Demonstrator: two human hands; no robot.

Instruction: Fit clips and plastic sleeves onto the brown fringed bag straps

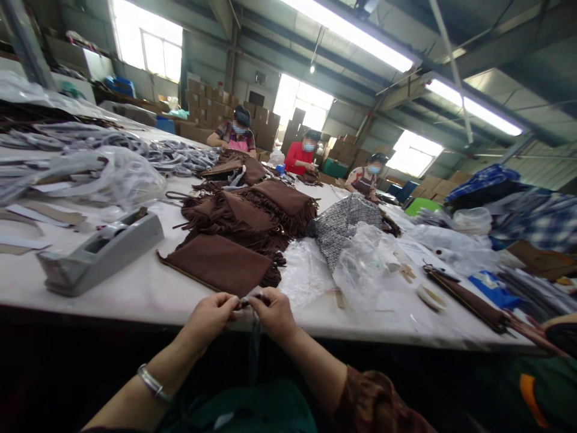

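My left hand [211, 316] and my right hand [276, 317] meet at the table's front edge, fingertips pinched. Between them is a thin strap [255, 352] with a greyish covering, and its tail hangs below the tabletop. Most of the gripped part is hidden by my fingers. Just beyond my hands lies a brown fringed pouch [220, 261] with a zip along its edge. Behind it, more brown fringed bags [279, 204] are piled up.
A grey tape dispenser [101, 252] stands at left, with grey-wrapped straps [175, 157] heaped behind it. Clear plastic bags [365, 264] and grey patterned fabric [347, 222] lie right of the pouches. A tape roll [431, 298] rests farther right. Several people work across the table.
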